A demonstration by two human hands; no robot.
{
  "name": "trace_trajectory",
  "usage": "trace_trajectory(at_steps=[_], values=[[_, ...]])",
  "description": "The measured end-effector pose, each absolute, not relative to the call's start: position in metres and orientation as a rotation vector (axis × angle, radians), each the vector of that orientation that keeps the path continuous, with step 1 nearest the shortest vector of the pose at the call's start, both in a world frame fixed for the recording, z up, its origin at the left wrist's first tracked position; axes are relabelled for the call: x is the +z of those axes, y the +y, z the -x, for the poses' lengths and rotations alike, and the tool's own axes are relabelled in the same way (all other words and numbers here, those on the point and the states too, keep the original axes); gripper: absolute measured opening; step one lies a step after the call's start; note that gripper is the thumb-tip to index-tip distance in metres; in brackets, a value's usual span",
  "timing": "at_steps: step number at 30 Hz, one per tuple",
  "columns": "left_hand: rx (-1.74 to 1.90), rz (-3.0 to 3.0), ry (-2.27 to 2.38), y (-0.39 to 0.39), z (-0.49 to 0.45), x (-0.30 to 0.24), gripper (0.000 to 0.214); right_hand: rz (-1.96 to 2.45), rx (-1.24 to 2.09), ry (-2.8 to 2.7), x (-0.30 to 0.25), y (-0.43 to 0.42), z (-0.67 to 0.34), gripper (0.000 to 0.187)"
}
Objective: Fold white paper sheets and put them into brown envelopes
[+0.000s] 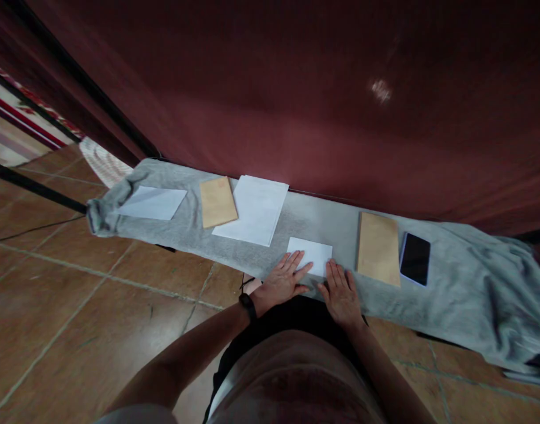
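A small white sheet of paper (312, 248), perhaps folded, lies on the grey cloth in front of me. My left hand (284, 280) rests flat on its near left part, fingers stretched out, with a dark band on the wrist. At the paper's near right corner, my right hand (341, 294) lies with its fingers extended, the fingertips touching the edge. Neither hand grips anything. Just right of my right hand is a stack of brown envelopes (378, 247). Beyond it lies a phone (415, 259) with a dark screen.
Larger white sheets (258, 209) lie left of centre, partly under another brown envelope stack (217, 202). One more white sheet (153, 202) is at the far left. Grey cloth (322, 218) covers the narrow bench. A dark red curtain (270, 94) hangs behind it.
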State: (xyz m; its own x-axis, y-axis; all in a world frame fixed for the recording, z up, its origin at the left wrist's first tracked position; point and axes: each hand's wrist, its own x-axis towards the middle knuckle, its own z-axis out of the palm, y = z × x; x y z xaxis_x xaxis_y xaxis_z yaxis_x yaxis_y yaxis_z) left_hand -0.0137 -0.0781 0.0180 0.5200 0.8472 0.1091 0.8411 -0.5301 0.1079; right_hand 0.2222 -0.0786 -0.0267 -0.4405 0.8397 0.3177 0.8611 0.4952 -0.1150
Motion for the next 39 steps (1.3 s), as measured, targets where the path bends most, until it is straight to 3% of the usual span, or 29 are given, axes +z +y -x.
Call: trace_trajectory(at_steps=[12, 20, 39], values=[[0.175, -2.737, 1.481, -0.082, 0.025, 0.014, 0.08, 1.466, -0.121, -2.368, -0.026, -0.084, -0.224, 0.066], [0.169, -2.761, 1.462, -0.081, 0.026, 0.01, 0.082, 1.346, 0.038, -2.452, -0.011, -0.081, -0.192, 0.064], [0.162, -2.756, 1.463, -0.083, 0.045, 0.007, 0.092, 1.415, -0.149, -2.401, -0.027, -0.083, -0.21, 0.071]])
